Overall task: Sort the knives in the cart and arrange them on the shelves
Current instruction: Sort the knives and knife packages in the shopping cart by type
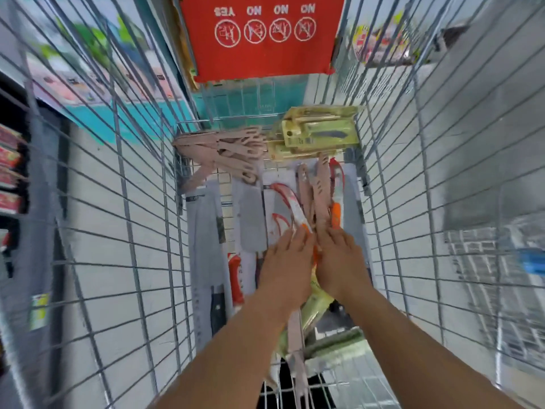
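I look down into a wire shopping cart [141,202] whose floor is covered with packaged knives. My left hand [287,258] reaches in and grips an orange-handled knife in a white and red pack [290,211]. Right beside it, my right hand [339,255] holds a second orange-handled knife [336,199] together with several pink knives [318,199]. A heap of pink knives [224,152] lies at the far left of the cart floor. Yellow-green carded knives [318,131] are stacked at the far right. Grey cleaver packs [206,249] lie on the left.
The red child-seat flap [262,36] with safety pictograms hangs at the cart's far end. Store shelves with packaged goods [10,172] stand outside the cart on the left, and more shelving [486,261] on the right. The view is blurred.
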`<state>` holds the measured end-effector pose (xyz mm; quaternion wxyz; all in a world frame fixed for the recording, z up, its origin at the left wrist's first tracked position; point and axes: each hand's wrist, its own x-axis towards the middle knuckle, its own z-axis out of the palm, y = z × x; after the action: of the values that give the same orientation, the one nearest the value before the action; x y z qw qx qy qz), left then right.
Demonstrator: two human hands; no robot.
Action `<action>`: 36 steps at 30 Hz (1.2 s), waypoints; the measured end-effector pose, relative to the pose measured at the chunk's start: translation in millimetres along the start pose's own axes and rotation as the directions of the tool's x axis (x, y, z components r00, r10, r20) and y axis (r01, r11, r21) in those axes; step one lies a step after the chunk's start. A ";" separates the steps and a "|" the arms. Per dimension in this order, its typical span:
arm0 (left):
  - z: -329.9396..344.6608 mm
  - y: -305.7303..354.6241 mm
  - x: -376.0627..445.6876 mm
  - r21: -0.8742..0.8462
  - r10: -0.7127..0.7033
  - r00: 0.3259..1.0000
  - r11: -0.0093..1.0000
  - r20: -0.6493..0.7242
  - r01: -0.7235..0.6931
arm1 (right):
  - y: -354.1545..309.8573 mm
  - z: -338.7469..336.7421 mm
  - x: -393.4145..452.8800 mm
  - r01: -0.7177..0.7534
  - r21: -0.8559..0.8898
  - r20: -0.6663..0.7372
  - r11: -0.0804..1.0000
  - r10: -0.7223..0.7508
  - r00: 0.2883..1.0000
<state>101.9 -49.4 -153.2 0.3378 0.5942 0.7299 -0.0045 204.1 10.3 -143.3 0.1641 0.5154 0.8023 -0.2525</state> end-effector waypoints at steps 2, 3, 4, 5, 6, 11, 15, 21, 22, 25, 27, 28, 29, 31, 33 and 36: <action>-1.6 1.0 1.0 0.060 0.036 0.999 0.997 0.041 -0.039 | 6.7 -0.2 -5.4 -0.050 -0.008 -0.034 0.999 0.050 0.998; -3.2 0.8 1.0 0.094 0.051 0.998 0.994 0.047 -0.055 | 10.2 -1.4 -7.1 -0.082 -0.023 -0.044 0.996 0.081 0.996; -5.0 0.1 0.1 0.125 0.061 0.997 0.990 0.038 -0.066 | 13.0 -2.6 -8.5 -0.112 -0.050 -0.044 0.992 0.110 0.993; -7.1 -0.6 -1.3 0.146 0.061 0.998 0.987 0.014 -0.062 | 15.6 -3.7 -9.5 -0.134 -0.081 -0.037 0.988 0.132 0.991; -9.6 -1.0 -2.5 0.152 0.047 0.999 0.987 -0.013 -0.044 | 17.9 -4.5 -9.5 -0.149 -0.108 -0.036 0.983 0.146 0.989; -21.2 3.1 -3.2 0.220 -0.094 0.995 0.970 -0.035 0.100 | 16.3 -6.0 -2.4 -0.135 -0.023 -0.117 0.991 0.131 0.984; -26.5 7.3 9.0 0.102 -0.166 0.975 0.978 -0.145 0.182 | 4.0 -4.0 19.2 -0.056 0.096 -0.096 0.994 0.065 0.993; -28.2 16.4 34.8 -0.183 -0.205 0.972 0.966 -0.116 0.181 | 12.2 -10.6 41.9 -0.167 0.340 -0.083 0.925 0.206 0.975; -29.1 18.3 39.1 -0.206 -0.207 0.972 0.962 -0.113 0.181 | 15.0 -11.5 42.8 -0.165 0.385 -0.093 0.908 0.216 0.972; -33.7 25.0 52.4 -0.226 -0.193 0.974 0.960 -0.119 0.163 | 16.3 -16.0 47.3 -0.199 0.515 -0.110 0.834 0.294 0.949; -37.1 30.3 61.4 -0.224 -0.208 0.972 0.958 -0.108 0.180 | 14.2 -18.2 50.6 -0.224 0.570 -0.108 0.790 0.343 0.933; -37.9 32.4 65.4 -0.222 -0.227 0.969 0.954 -0.099 0.201 | 12.7 -19.2 52.1 -0.230 0.587 -0.106 0.776 0.356 0.929; -38.5 33.7 69.3 -0.221 -0.255 0.962 0.948 -0.094 0.229 | 11.7 -19.5 54.0 -0.234 0.590 -0.102 0.773 0.359 0.928; -38.7 34.8 76.9 -0.206 -0.310 0.945 0.936 -0.107 0.284 | 10.6 -19.6 57.5 -0.231 0.544 -0.106 0.807 0.339 0.935; -38.9 33.4 83.5 -0.169 -0.340 0.934 0.933 -0.112 0.319 | 10.3 -19.2 61.4 -0.226 0.462 -0.097 0.857 0.303 0.948; -41.2 29.0 89.8 -0.142 -0.356 0.926 0.930 -0.123 0.339 | 9.7 -16.1 64.9 -0.220 0.390 -0.077 0.894 0.270 0.960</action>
<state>101.2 53.5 -154.7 0.3117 0.4332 0.8454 0.0224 186.0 71.1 -166.4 0.0399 0.6498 0.6759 -0.3456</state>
